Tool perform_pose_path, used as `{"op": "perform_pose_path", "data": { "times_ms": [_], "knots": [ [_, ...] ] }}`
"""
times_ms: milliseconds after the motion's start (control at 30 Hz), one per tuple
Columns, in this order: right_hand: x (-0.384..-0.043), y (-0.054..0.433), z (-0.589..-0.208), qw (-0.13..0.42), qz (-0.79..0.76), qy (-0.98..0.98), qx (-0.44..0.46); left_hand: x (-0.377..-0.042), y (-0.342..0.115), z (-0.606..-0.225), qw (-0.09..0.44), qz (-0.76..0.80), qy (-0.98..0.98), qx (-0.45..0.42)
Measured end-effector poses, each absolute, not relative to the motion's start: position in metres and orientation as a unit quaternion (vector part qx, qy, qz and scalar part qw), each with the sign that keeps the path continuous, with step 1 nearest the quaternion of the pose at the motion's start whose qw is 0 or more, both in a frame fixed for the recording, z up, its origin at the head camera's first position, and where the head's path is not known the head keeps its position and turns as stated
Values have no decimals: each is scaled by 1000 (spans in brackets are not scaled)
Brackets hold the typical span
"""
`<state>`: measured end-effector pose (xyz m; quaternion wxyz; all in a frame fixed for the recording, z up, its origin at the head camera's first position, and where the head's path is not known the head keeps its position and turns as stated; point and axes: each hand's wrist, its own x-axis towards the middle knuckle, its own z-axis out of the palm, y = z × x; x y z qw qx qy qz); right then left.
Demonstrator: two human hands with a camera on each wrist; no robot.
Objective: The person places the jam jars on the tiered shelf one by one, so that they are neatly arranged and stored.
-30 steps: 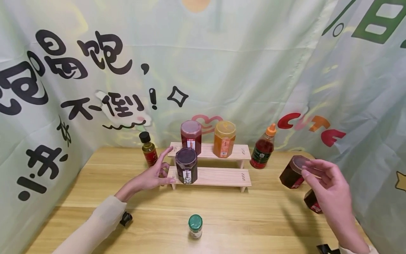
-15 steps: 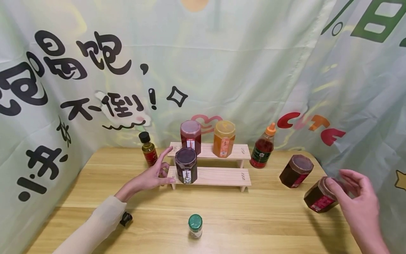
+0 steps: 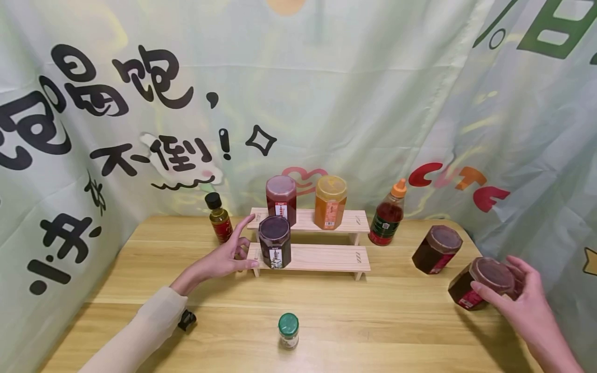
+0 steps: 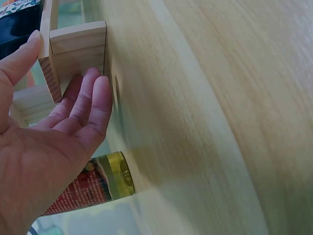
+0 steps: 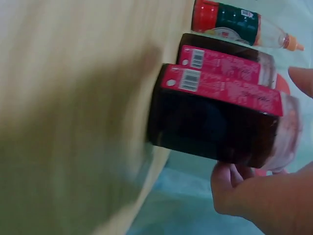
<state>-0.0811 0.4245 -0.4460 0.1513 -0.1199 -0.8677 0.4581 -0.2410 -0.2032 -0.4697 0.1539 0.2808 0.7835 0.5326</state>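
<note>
My left hand (image 3: 226,259) is at the left end of a two-tier wooden stand (image 3: 326,259). Its index finger reaches the upper tier, and its thumb touches the lower board beside a dark octagonal jar (image 3: 274,243). In the left wrist view the other fingers (image 4: 100,100) lie near the stand's leg (image 4: 80,46). My right hand (image 3: 527,300) surrounds the nearer of two dark-brown jars (image 3: 473,287), which stands on the table. In the right wrist view its thumb (image 5: 303,81) is apart from that jar (image 5: 210,120), while its fingers are at the far side.
On the upper tier stand a red jar (image 3: 281,197) and an orange jar (image 3: 330,202). An oil bottle (image 3: 220,220) is left of the stand, a red sauce bottle (image 3: 387,215) right. Another brown jar (image 3: 437,249) and a green-capped shaker (image 3: 288,330) stand on the table (image 3: 364,321).
My right hand has moved right and toward me, from the farther brown jar to around the nearer one. The left hand stays at the stand.
</note>
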Motion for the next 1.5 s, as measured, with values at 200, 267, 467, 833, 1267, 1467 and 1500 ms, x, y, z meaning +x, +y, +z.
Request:
{"op": "perform_pose_path", "data": {
  "times_ms": [200, 267, 467, 833, 1267, 1467, 1500],
  "knots": [
    [-84, 436, -460, 132, 466, -871, -85, -242, -203, -471, 151, 527, 786, 285],
    [-83, 437, -465, 137, 464, -872, -80, -242, -202, -471, 152, 526, 788, 283],
    [-80, 435, -475, 167, 461, -869, -60, -241, -203, -470, 150, 521, 793, 277],
    [-79, 429, -469, 170, 421, -886, -99, -239, -204, -470, 143, 520, 794, 280],
    [-72, 420, -464, 170, 416, -882, -144, -240, -201, -472, 137, 515, 794, 294],
    [-68, 408, -458, 187, 413, -880, -139, -240, -203, -470, 134, 513, 797, 288],
    [-68, 405, -457, 191, 410, -882, -133, -240, -204, -470, 134, 513, 798, 287]
  ]
}}
